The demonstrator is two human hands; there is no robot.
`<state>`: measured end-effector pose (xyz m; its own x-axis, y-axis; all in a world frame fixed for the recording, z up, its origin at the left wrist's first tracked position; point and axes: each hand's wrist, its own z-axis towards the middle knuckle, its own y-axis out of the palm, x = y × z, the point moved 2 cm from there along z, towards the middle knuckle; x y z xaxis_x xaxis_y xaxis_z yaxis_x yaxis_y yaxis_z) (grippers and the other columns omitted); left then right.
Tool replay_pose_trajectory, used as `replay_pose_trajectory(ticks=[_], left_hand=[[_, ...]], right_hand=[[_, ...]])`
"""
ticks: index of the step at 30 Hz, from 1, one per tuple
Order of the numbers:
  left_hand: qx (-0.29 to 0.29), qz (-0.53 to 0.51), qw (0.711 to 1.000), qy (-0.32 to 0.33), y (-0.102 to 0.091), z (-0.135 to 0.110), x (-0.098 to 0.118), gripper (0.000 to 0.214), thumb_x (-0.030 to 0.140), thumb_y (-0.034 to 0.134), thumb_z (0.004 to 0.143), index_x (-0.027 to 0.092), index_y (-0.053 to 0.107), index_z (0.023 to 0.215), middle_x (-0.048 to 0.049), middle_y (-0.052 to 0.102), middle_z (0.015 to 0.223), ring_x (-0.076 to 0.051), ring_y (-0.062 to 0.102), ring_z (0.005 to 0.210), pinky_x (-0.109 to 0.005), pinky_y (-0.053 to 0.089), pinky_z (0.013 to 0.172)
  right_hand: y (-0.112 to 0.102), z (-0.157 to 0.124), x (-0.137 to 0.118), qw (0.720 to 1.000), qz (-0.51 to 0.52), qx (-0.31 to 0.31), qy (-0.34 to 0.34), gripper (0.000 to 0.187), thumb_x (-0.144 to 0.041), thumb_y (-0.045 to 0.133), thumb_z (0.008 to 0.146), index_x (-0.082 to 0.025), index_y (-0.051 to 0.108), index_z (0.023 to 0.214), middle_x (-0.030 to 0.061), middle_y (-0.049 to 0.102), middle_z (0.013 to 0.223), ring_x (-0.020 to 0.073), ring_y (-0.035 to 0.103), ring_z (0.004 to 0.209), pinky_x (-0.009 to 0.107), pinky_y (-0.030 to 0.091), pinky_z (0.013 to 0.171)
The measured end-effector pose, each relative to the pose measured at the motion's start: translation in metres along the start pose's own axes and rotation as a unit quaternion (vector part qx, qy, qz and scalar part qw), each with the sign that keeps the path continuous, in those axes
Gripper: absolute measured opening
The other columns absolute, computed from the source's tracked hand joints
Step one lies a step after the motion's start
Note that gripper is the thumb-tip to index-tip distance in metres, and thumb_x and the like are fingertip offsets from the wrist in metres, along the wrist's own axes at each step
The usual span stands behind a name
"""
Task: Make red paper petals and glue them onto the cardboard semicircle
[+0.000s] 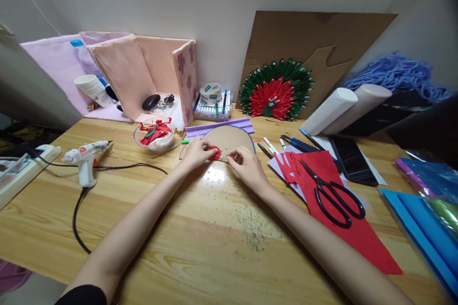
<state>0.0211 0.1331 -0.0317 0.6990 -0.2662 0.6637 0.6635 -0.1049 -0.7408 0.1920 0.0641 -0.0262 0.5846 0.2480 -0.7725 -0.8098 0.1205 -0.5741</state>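
My left hand (195,152) and my right hand (245,166) meet at the near edge of a round brown cardboard disc (229,137) on the wooden table (200,233). The left fingers pinch a small folded red paper piece (215,152) against the disc's edge. The right hand's fingers are curled and pressed down just to the right of it, touching the disc's rim. What lies under the right fingertips is hidden.
A glue gun (86,157) with its cord lies left, beside a power strip (21,167). A clear bowl of red pieces (154,135) sits behind my left hand. Black scissors (334,194) rest on red paper (343,219) at right. A finished red-green fan ornament (276,90) leans against cardboard.
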Motion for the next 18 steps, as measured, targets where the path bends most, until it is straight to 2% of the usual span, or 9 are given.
replay_pose_trajectory(ticks=[5,9,13,15,18], left_hand=[[-0.002,-0.001,1.0,-0.005,0.001,-0.001,0.002,0.016,0.033,0.064,0.07,0.018,0.067,0.067,-0.0059,0.062,0.087,-0.022,0.053,0.09,-0.032,0.039,0.081],[0.0,-0.007,1.0,-0.013,0.001,-0.002,0.003,0.015,0.033,0.064,0.07,0.018,0.068,0.068,-0.0062,0.061,0.088,-0.023,0.053,0.091,-0.034,0.038,0.082],[0.004,-0.055,0.998,-0.023,-0.002,-0.001,0.004,0.014,0.031,0.065,0.069,0.018,0.068,0.068,-0.0058,0.061,0.083,-0.023,0.054,0.088,-0.034,0.039,0.081],[-0.004,-0.089,0.996,-0.024,-0.003,0.001,0.005,0.015,0.03,0.063,0.07,0.016,0.067,0.068,-0.0058,0.062,0.078,-0.022,0.056,0.083,-0.033,0.042,0.077],[-0.035,-0.132,0.99,-0.018,-0.004,0.002,0.009,0.018,0.031,0.059,0.075,0.015,0.066,0.072,-0.0047,0.065,0.073,-0.018,0.06,0.072,-0.029,0.045,0.068]], right_hand=[[0.017,0.027,0.005,0.996,-0.06,-0.028,0.063,0.007,-0.021,0.06,0.073,-0.017,0.064,0.069,0.0029,0.061,0.07,0.0149,0.054,0.064,0.026,0.039,0.06],[0.019,0.03,0.004,0.993,-0.066,-0.036,0.091,0.008,-0.022,0.059,0.072,-0.017,0.065,0.07,0.0036,0.064,0.068,0.0152,0.055,0.062,0.026,0.038,0.057],[0.018,0.032,0.002,0.991,-0.07,-0.045,0.103,0.007,-0.02,0.06,0.069,-0.017,0.065,0.066,0.0039,0.066,0.066,0.0156,0.057,0.061,0.026,0.038,0.055],[0.017,0.034,0.002,0.992,-0.06,-0.043,0.101,0.009,-0.024,0.061,0.071,-0.017,0.066,0.071,0.0041,0.067,0.068,0.0154,0.057,0.062,0.025,0.039,0.055],[0.014,0.036,0.0,0.995,0.009,-0.047,0.09,0.02,-0.033,0.063,0.072,-0.015,0.067,0.08,0.0044,0.067,0.071,0.0147,0.058,0.062,0.025,0.041,0.056]])
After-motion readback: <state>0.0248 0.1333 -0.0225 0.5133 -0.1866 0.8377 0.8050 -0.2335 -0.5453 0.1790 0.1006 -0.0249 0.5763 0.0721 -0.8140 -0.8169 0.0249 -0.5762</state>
